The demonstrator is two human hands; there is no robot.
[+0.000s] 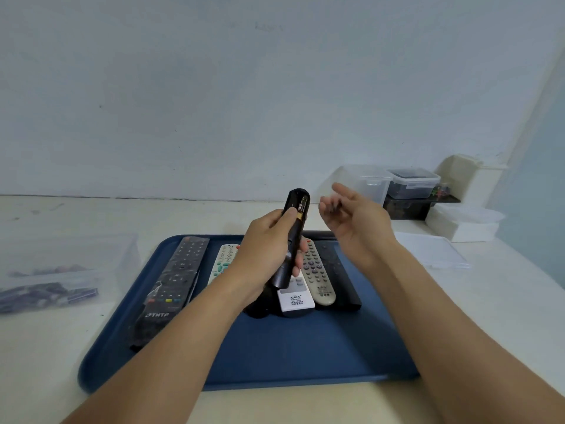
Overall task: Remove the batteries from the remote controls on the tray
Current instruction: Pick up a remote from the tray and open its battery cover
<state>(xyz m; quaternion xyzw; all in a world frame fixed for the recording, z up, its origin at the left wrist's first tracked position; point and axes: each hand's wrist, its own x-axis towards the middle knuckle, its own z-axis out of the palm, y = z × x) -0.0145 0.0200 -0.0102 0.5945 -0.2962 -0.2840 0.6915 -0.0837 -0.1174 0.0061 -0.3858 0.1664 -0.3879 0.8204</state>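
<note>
A white table [46, 347] carried a blue tray [305, 356] in the middle. On the tray lay several remotes side by side: a long black remote [171, 289] at the left, then a white one with green buttons [224, 260], a small white remote [295, 296], a grey remote [318, 276] and another black one [339, 264] at the right. A clear box [61, 270] with dark small things inside stood left of the tray.

The left hand [263, 255] gripped a black remote [292, 237] above the tray, tilted upright, its back side to the camera. The thumb [289, 214] pressed on the upper part, where a battery [301, 208] was visible in the open compartment; the other fingers were curled round the far side.

The right hand [357, 221] was in the air just beside the top of this remote, apart from it. It was blurred, so I cannot tell if its loosely bent fingers held something.
</note>
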